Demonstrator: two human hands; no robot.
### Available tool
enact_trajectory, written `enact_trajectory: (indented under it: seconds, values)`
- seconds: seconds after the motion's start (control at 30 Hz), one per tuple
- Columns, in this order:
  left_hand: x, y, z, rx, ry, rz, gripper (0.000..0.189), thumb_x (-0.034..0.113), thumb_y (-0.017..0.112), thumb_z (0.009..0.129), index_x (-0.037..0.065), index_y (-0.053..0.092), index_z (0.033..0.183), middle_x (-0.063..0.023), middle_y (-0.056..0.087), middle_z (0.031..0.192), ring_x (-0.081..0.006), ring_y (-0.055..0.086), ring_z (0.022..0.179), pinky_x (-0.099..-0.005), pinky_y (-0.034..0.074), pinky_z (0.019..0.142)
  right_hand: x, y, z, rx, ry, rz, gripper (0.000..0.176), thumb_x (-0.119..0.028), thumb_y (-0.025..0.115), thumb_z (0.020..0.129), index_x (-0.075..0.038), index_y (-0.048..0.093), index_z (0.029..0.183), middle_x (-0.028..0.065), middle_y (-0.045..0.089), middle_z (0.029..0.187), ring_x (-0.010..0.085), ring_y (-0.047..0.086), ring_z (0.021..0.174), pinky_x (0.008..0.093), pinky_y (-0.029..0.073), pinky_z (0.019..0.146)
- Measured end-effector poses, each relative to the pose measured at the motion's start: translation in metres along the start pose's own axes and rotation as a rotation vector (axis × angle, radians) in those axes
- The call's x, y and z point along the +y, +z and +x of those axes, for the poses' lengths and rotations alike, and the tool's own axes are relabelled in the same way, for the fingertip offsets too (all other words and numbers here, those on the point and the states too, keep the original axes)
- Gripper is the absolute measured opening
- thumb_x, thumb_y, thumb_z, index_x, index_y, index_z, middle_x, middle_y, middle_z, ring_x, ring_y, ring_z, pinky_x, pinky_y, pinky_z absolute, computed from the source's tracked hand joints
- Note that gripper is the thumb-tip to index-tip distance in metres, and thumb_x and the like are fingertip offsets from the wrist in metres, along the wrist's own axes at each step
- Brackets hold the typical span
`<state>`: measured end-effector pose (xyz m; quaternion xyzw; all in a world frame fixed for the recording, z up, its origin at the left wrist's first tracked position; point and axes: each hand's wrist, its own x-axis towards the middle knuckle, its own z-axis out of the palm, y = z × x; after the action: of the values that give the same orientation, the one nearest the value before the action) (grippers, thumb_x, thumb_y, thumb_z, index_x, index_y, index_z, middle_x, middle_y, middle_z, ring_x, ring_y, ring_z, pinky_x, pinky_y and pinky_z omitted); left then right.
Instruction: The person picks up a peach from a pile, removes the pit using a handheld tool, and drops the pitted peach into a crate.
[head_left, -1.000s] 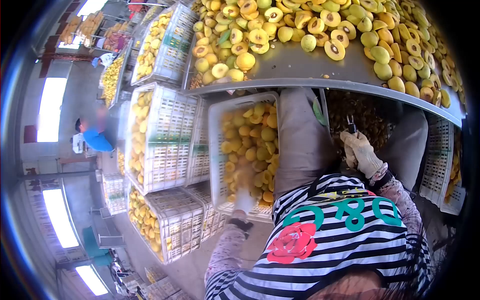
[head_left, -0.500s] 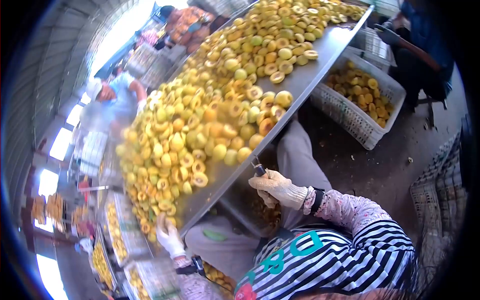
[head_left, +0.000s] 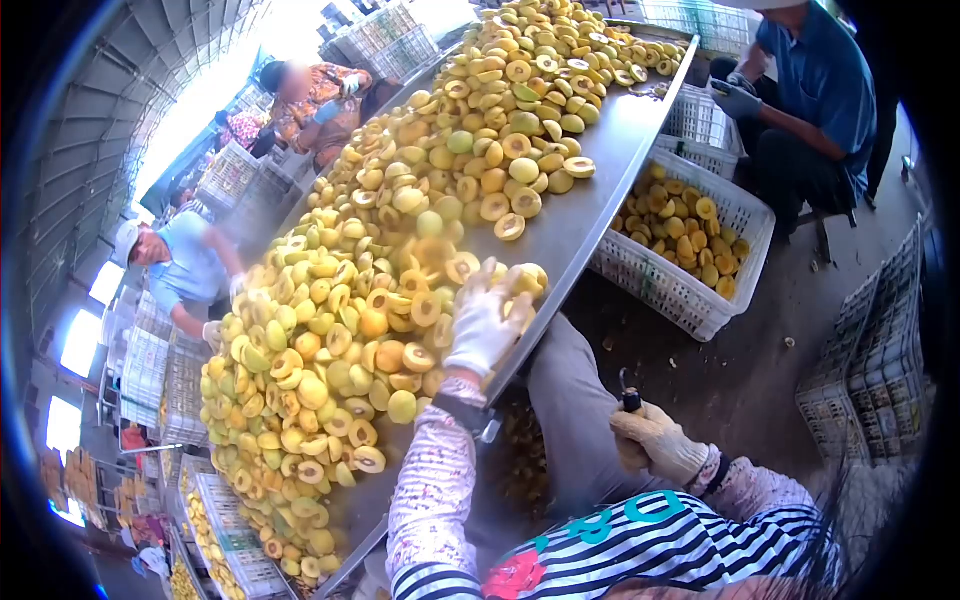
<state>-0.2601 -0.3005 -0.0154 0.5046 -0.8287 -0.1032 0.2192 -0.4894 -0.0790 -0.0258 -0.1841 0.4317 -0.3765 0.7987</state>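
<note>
My left hand (head_left: 484, 322), in a white glove with a watch at the wrist, reaches over the near edge of the metal table (head_left: 600, 180). Its fingers are spread against the yellow halved fruit (head_left: 330, 330) heaped there. In a beige glove, my right hand (head_left: 655, 440) is closed round the dark handle of a small hooked tool (head_left: 630, 397) above the floor, to the right of my leg. The tool's curved metal tip points up.
A white crate (head_left: 690, 290) of halved fruit stands right of the table. A co-worker in blue (head_left: 820, 80) sits behind it. Across the table are two other people. Stacked crates (head_left: 870, 370) stand at the far right, and fruit-filled crates (head_left: 235, 540) at the lower left.
My left hand has moved from the table's lower corner up and right onto the fruit. My right hand, still holding the tool, appears lower and further right. The camera view has shifted.
</note>
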Motion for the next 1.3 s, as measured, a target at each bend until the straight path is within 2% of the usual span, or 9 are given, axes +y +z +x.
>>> enact_trajectory:
  seconds: [0.13,0.27,0.5,0.83,0.9,1.03,1.07,1.17,1.3]
  values:
    - [0.003,0.027,0.057,-0.188,-0.152,0.211,0.061,0.065,0.058,0.087,0.032,0.061,0.138,-0.0107,0.041,0.157,-0.0387,0.037,0.143,-0.0599,0.023,0.118,-0.006,-0.001,0.005,0.078,0.050,0.027,0.025,-0.024,0.062,0.097,-0.013,0.050,0.078,-0.0023,0.040,0.056,0.0113,0.034,0.045,0.0308,0.029,0.045]
    - [-0.023,0.028,0.083,-0.479,-0.247,0.162,0.069,0.068,0.061,0.083,0.028,0.059,0.139,-0.0087,0.047,0.151,-0.0358,0.047,0.135,-0.0489,0.032,0.116,-0.013,0.001,0.021,0.088,0.104,0.111,0.025,-0.026,0.063,0.097,-0.014,0.050,0.079,-0.0027,0.038,0.057,0.0113,0.033,0.044,0.0308,0.030,0.044]
    - [-0.050,-0.015,-0.018,-0.428,-0.039,0.212,0.046,0.052,0.073,0.074,0.024,0.073,0.109,-0.0019,0.055,0.140,-0.0259,0.047,0.133,-0.0438,0.028,0.115,-0.025,0.004,0.061,-0.005,0.046,0.059,0.023,-0.028,0.064,0.098,-0.013,0.051,0.086,-0.0007,0.040,0.056,0.0131,0.035,0.042,0.0315,0.032,0.043]
    - [-0.109,-0.133,-0.154,-0.761,-0.256,0.505,0.058,0.050,0.077,0.068,0.030,0.070,0.122,-0.0023,0.047,0.152,-0.0341,0.038,0.140,-0.0548,0.025,0.117,-0.004,0.031,0.092,-0.207,0.027,0.033,0.031,-0.031,0.063,0.100,-0.014,0.051,0.077,0.0006,0.045,0.055,0.0132,0.038,0.042,0.0298,0.032,0.043]
    - [-0.088,-0.159,-0.121,-0.928,-0.545,0.346,0.057,0.050,0.078,0.068,0.024,0.073,0.119,-0.0071,0.060,0.142,-0.0276,0.051,0.134,-0.0381,0.040,0.112,-0.005,0.035,0.090,-0.262,0.020,0.014,0.028,-0.030,0.063,0.100,-0.012,0.053,0.080,0.0002,0.047,0.056,0.0127,0.040,0.043,0.0294,0.033,0.043]
    - [-0.072,-0.162,-0.038,-0.485,-0.566,0.290,0.045,0.046,0.071,0.079,0.018,0.073,0.114,-0.0091,0.073,0.113,-0.0280,0.064,0.112,-0.0376,0.048,0.099,0.001,0.045,0.084,-0.190,-0.193,-0.253,0.023,-0.023,0.061,0.101,-0.010,0.053,0.083,0.0009,0.050,0.057,0.0133,0.047,0.044,0.0287,0.041,0.046]
    - [-0.068,-0.150,-0.015,-0.424,-0.429,0.391,0.047,0.045,0.067,0.084,0.016,0.070,0.122,-0.0093,0.067,0.125,-0.0272,0.060,0.120,-0.0380,0.046,0.103,0.014,0.038,0.090,-0.184,-0.228,-0.305,0.018,-0.023,0.066,0.097,-0.010,0.058,0.088,-0.0002,0.054,0.059,0.0105,0.047,0.047,0.0258,0.035,0.046]
    - [-0.082,-0.080,0.027,-0.247,0.011,0.492,0.053,0.041,0.059,0.092,0.016,0.058,0.139,-0.0110,0.048,0.152,-0.0305,0.044,0.140,-0.0448,0.035,0.115,0.017,0.037,0.088,-0.063,-0.298,-0.673,0.023,-0.028,0.071,0.092,-0.007,0.062,0.097,0.0050,0.066,0.075,0.0162,0.062,0.070,0.0307,0.050,0.071]
    - [-0.111,-0.008,0.060,-0.177,0.046,0.451,0.059,0.038,0.057,0.093,0.016,0.049,0.146,-0.0109,0.033,0.161,-0.0334,0.028,0.149,-0.0544,0.020,0.121,0.002,0.037,0.083,-0.006,-0.116,-0.815,0.031,-0.036,0.073,0.088,-0.009,0.062,0.099,0.0075,0.070,0.087,0.0224,0.066,0.082,0.0362,0.051,0.082]
